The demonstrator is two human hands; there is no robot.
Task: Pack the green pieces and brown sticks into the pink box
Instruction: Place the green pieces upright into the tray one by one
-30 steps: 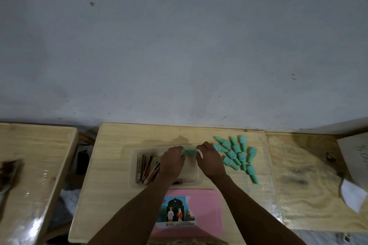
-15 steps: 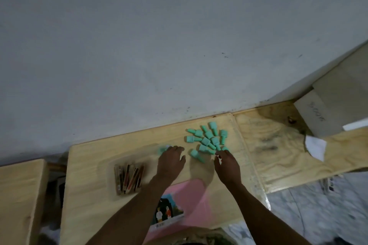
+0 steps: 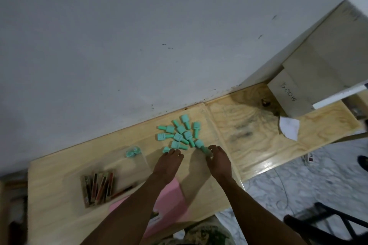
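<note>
Head view: both hands at the near edge of the green pieces (image 3: 180,134) on the desk (image 3: 59,167)
Left hand (image 3: 167,163): fingers slightly spread, tips touching nearest piece, nothing held
Right hand (image 3: 219,160): fingers curled around a piece's stem; clamping cannot be told
Long axes: mixed, mostly pointing away
Brown sticks (image 3: 98,187): in clear tray, far left
Pink box (image 3: 173,199): under the forearms

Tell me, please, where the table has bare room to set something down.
Bare wood lies left of the brown sticks, and between the green pieces and the table's right edge. It is crowded around both hands and the pile.
</note>
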